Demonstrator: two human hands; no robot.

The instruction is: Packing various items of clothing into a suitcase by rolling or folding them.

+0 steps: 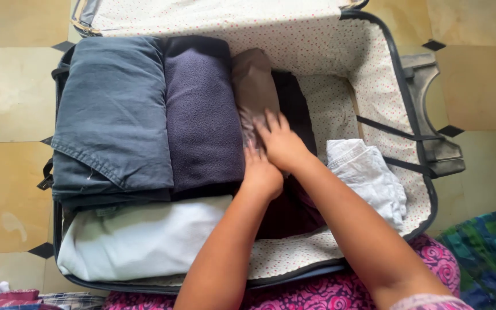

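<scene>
Both hands, left hand [261,172] and right hand [282,142], are pressing flat and open on the brown rolled garment [254,86], tucking it into the suitcase [374,69]. Next it likely needs pushing snug beside the purple fleece [202,115].

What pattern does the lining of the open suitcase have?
The suitcase lining is cream with small reddish dots, seen in the head view.

Bare lining [331,109] right of the brown roll [254,86] lies open; white garment [368,175] crowds the corner

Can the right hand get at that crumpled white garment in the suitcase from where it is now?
Probably yes. The right hand presses on the brown rolled garment, and the crumpled white garment lies uncovered just beside that forearm. Nothing sits between them; a loose strap runs beyond it.
</scene>
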